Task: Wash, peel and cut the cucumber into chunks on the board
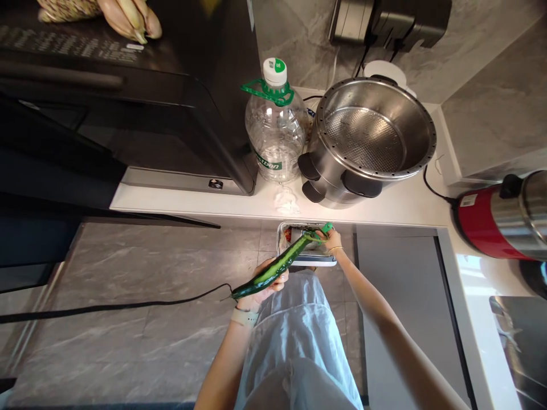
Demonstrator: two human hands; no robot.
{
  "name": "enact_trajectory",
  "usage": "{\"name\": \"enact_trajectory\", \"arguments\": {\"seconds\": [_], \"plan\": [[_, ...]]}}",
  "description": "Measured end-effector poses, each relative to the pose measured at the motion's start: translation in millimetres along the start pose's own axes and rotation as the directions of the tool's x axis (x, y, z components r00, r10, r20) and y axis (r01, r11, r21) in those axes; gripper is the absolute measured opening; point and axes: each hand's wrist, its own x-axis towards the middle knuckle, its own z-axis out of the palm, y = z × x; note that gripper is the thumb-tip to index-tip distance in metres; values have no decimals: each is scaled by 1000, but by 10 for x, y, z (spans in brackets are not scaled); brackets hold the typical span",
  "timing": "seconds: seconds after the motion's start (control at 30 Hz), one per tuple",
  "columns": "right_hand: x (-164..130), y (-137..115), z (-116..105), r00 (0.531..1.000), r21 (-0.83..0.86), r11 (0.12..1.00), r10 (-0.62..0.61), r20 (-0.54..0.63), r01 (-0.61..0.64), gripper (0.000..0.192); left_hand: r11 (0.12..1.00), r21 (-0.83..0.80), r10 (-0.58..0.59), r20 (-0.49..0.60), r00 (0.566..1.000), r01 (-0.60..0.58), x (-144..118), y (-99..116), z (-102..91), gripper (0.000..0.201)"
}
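Note:
A long dark-green cucumber [280, 265] slants across my left hand [256, 297], whose fingers are wrapped round its lower part. A pale stripe runs along its upper side, where the skin is off. At its far end, my right hand [333, 241] is closed on a green peeler [327, 228]; the blade is hard to make out. A thin strip of peel appears to curl beside that end. Below the cucumber's far end is a small white-rimmed bin [314, 262] with scraps inside, partly hidden by the cucumber and my right hand.
On the white counter [205, 206] stand a large clear bottle [276, 134], a steel steamer pot [376, 134] and a red cooker [487, 219]. A crumpled tissue [286, 200] lies near the edge. A black oven [171, 114] fills the left, and grey cabinet doors [401, 307] are at right.

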Motion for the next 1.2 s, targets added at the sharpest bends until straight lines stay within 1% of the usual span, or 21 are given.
{"name": "enact_trajectory", "arguments": {"seconds": [0.07, 0.1, 0.17, 0.2, 0.23, 0.3, 0.43, 0.47, 0.53, 0.67, 0.73, 0.8, 0.87, 0.93, 0.97, 1.0, 1.03, 1.1, 1.13, 1.17, 1.2], "plan": [[-10, 46, -60, 999, -206, 977, -39, 29, 44, 11, 999, 26, 24, -1, 1000, -24, -112, 69, 22, 24], [-32, 59, -89, 995, -347, 934, -68, 76, 90, 3, 999, 37, 32, 1, 999, -32, -166, 98, 28, 23], [-99, 72, -144, 974, -618, 756, -125, 190, 218, 26, 998, 47, 36, -3, 999, -36, -257, 141, 28, 23], [-138, 73, -169, 963, -705, 658, -143, 227, 264, 35, 998, 47, 35, -11, 999, -35, -289, 152, 22, 23], [-178, 74, -193, 958, -754, 590, -159, 240, 287, 40, 998, 46, 38, -21, 999, -37, -309, 156, 11, 23], [-255, 71, -240, 944, -787, 523, -210, 253, 327, 42, 998, 48, 44, -31, 999, -43, -318, 145, -20, 22], [-386, 22, -319, 868, -727, 490, -384, 316, 481, 43, 997, 68, 44, -18, 999, -43, -254, 77, -88, 23], [-411, -10, -331, 859, -727, 483, -412, 303, 488, 43, 997, 70, 35, -17, 999, -34, -234, 59, -96, 24], [-447, -100, -339, 868, -765, 463, -431, 246, 447, 41, 997, 70, 14, -19, 1000, -12, -196, 28, -98, 26], [-462, -346, -280, 912, -863, 387, -370, 176, 324, 35, 998, 62, 0, -30, 1000, 2, -128, -15, -70, 27], [-453, -469, -224, 951, -903, 349, -264, 161, 250, 29, 999, 52, -1, -32, 999, 3, -100, -28, -74, 27], [-441, -574, -180, 984, -937, 309, -123, 132, 164, 20, 999, 36, -2, -26, 1000, 3, -81, -38, -96, 29], [-424, -653, -174, 995, -953, 287, 9, 99, 92, 17, 1000, 26, 0, -10, 1000, 1, -73, -42, -125, 29], [-406, -705, -212, 994, -940, 336, 65, 87, 61, 20, 1000, 12, 16, 6, 1000, -16, -68, -41, -142, 28], [-399, -722, -240, 995, -916, 398, 55, 82, 53, 21, 1000, -2, 24, 15, 1000, -24, -63, -40, -144, 28], [-399, -738, -267, 998, -871, 489, 20, 65, 46, 23, 999, -22, 33, 25, 999, -33, -53, -38, -140, 28], [-407, -754, -286, 999, -795, 605, -28, 31, 42, 27, 998, -47, 38, 34, 999, -36, -38, -37, -133, 28], [-469, -804, -282, 996, -513, 858, -74, -56, 34, 40, 996, -84, 25, 57, 998, -20, 8, -39, -111, 28], [-527, -845, -251, 997, -315, 949, -45, -70, 20, 46, 995, -94, 19, 64, 998, -13, 38, -43, -99, 28], [-605, -899, -202, 999, -104, 995, 3, -48, -8, 50, 995, -99, 17, 62, 998, -10, 69, -51, -87, 27], [-702, -966, -138, 998, 92, 994, 54, 13, -55, 53, 995, -99, 16, 53, 998, -10, 101, -62, -77, 27]]}}
